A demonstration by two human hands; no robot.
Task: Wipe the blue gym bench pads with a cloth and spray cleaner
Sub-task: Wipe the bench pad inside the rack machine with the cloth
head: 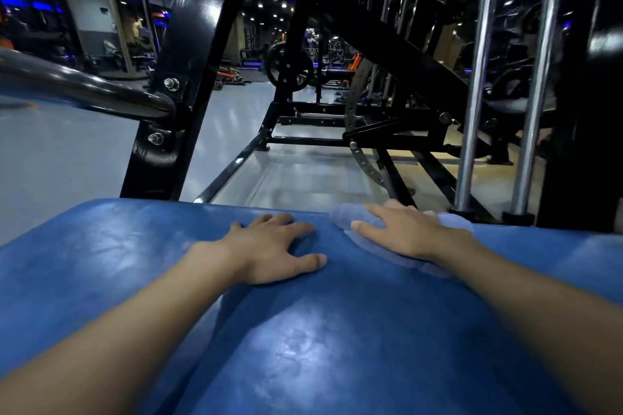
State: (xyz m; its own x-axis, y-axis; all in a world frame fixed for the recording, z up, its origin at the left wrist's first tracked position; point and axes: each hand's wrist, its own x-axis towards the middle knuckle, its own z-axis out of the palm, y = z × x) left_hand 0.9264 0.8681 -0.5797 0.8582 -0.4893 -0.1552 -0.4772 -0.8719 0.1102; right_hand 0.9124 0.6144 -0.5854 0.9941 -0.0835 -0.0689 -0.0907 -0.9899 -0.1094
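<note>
Head camera, gym floor: past a black machine frame (188,77) at far left, the left hand (269,249) lies flat, fingers spread, on the blue bench pad (337,330); to its right, the right hand (404,232) presses a pale cloth (340,216) with straight fingers at the pad's far edge, near chrome rods (475,111)

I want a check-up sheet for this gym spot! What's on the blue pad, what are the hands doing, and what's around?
Surface: blue bench pad, glossy, pale streaks.
Job's things: cloth at the pad's far edge under the right hand; spray cleaner not seen.
Clutter: nothing seen.
Grippers: left hand flat on the pad, fingers spread; right hand presses flat on the cloth.
Cables: nothing seen.
Surroundings: black machine frame, chrome guide rods, weight plate, grey floor.
</note>
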